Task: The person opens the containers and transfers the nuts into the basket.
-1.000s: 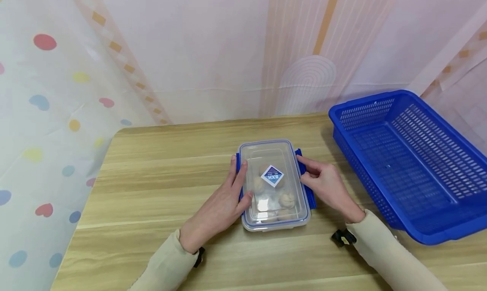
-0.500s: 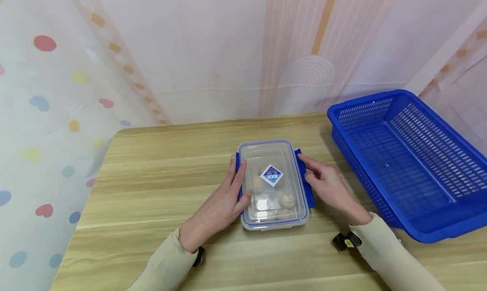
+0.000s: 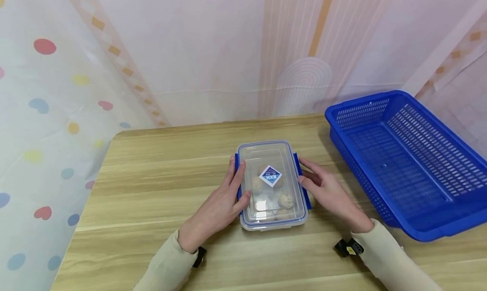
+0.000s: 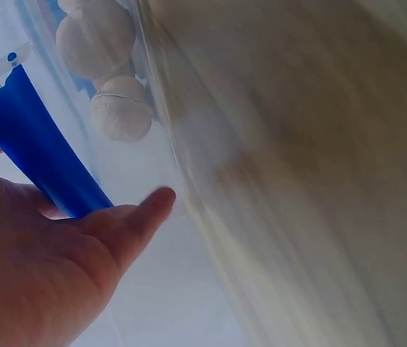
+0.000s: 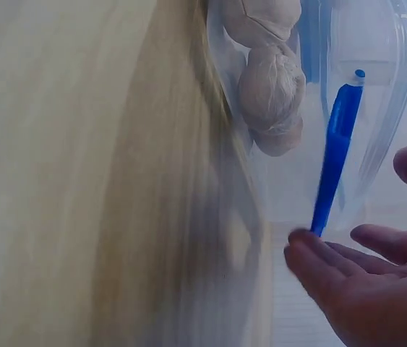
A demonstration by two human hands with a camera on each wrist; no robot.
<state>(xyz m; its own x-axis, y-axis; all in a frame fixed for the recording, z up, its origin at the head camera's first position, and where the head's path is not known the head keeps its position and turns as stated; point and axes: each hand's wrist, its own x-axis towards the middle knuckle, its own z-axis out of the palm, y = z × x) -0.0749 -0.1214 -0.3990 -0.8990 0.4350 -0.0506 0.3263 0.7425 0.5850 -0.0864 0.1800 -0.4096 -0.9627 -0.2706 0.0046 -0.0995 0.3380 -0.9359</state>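
Observation:
A clear plastic food container [image 3: 266, 152] with a lid and blue side latches lies on the table. Several walnuts [image 5: 272, 88] are inside, seen through its walls. My left hand [image 3: 213, 215] rests along the container's left side, fingers straight over the lid's edge and left latch [image 3: 236, 161]; the left wrist view shows the palm beside that blue latch. At the opposite side, my right hand [image 3: 335, 198] touches the right latch [image 3: 307, 202] with its fingertips. That latch stands slightly out from the wall. In the right wrist view the thumb is apart from it.
A large blue perforated basket [image 3: 365, 172] stands on the right of the wooden table [image 3: 160, 177], close to my right forearm. A patterned cloth [image 3: 213, 50] hangs behind the table. A white label [image 3: 270, 175] sits on the lid.
The right latch has swung in closer to the container's side. My right hand has shifted slightly, its thumb and fingers now lying more loosely by the latch. My left hand stays in place.

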